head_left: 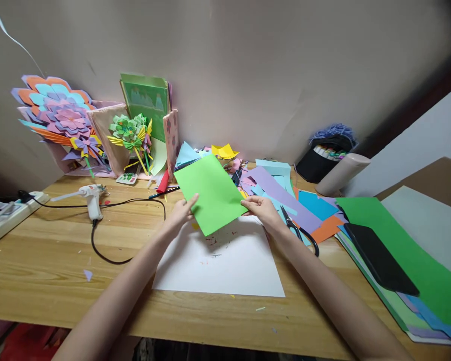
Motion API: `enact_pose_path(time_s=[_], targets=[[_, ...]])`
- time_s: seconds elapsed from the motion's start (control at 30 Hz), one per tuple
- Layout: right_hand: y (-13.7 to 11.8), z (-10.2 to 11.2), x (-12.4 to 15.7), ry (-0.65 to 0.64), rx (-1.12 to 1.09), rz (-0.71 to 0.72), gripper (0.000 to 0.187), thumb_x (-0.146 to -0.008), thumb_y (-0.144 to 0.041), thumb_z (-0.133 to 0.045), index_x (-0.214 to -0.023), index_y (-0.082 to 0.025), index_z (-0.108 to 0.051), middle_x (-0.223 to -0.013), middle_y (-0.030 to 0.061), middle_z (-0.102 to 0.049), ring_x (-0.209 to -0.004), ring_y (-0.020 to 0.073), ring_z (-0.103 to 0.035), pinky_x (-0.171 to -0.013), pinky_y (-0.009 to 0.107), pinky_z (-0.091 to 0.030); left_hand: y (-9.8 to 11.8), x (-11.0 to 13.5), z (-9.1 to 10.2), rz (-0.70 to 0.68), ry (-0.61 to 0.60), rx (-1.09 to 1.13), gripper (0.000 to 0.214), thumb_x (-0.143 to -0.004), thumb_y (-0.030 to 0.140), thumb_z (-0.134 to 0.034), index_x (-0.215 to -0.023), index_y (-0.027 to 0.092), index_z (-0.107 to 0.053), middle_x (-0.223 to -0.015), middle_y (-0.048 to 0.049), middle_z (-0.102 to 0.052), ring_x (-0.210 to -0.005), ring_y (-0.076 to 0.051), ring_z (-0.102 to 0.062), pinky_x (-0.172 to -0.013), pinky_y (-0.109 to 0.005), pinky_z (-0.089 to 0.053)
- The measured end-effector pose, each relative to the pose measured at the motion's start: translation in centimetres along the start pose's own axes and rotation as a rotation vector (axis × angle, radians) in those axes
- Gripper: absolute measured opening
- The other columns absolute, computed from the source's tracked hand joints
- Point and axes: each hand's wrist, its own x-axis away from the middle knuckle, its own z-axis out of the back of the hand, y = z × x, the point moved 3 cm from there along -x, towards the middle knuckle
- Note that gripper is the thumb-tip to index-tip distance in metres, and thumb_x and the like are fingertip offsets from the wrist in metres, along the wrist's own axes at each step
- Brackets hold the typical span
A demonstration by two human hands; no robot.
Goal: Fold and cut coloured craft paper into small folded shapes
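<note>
A sheet of bright green paper (pixel 214 193) is held up above the desk, tilted, between both hands. My left hand (pixel 185 210) pinches its left edge, thumb on the front face. At its lower right corner, my right hand (pixel 261 208) grips the paper between thumb and fingers. Beneath it a white sheet (pixel 221 276) lies flat on the wooden desk, with small coloured marks or scraps on it. Black-handled scissors (pixel 298 228) lie just right of my right hand, on coloured paper.
A glue gun (pixel 93 200) with a looping black cable stands on the left, near a power strip (pixel 15 218). Paper flowers (pixel 69 118) lean by the wall. Paper scraps (pixel 281 193) pile behind. On the right, a phone (pixel 381 258) rests on stacked coloured sheets (pixel 432 271).
</note>
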Motion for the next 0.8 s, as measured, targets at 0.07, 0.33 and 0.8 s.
enact_pose_path(time_s=[0.07,0.33,0.8], targets=[[0.8,-1.6,0.3,-0.073,-0.015,-0.002,0.029,-0.06,-0.04,-0.07,-0.071,-0.015,-0.062,-0.065,-0.001,-0.062,-0.057,0.0103,-0.059,-0.059,0.023,-0.051,-0.6,0.4,-0.6,-0.132,0.083,-0.094,0.047,-0.06,0.038,-0.07,-0.097,0.012,-0.058,-0.1,-0.0117,-0.065,-0.094,-0.023,-0.06,-0.083,-0.034,-0.047],[1.9,-3.0,0.7,-0.341,0.096,-0.069,0.03,-0.067,-0.044,-0.062,-0.067,-0.014,-0.06,-0.056,-0.0023,-0.057,-0.046,0.0086,-0.05,-0.044,0.02,-0.036,-2.4,-0.1,0.8,-0.177,0.02,-0.218,0.047,-0.055,0.028,-0.071,-0.098,0.012,-0.06,-0.105,-0.0113,-0.064,-0.099,-0.029,-0.058,-0.086,-0.041,-0.044],[3.2,-6.6,3.1,0.166,-0.382,0.02,0.035,-0.065,-0.041,-0.067,-0.088,-0.015,-0.058,-0.074,0.0038,-0.067,-0.06,0.0144,-0.06,-0.058,0.026,-0.047,-3.3,2.7,-5.5,-0.071,-0.121,0.098,0.045,-0.058,0.039,-0.073,-0.09,0.011,-0.06,-0.086,-0.0113,-0.069,-0.072,-0.02,-0.066,-0.063,-0.029,-0.053]])
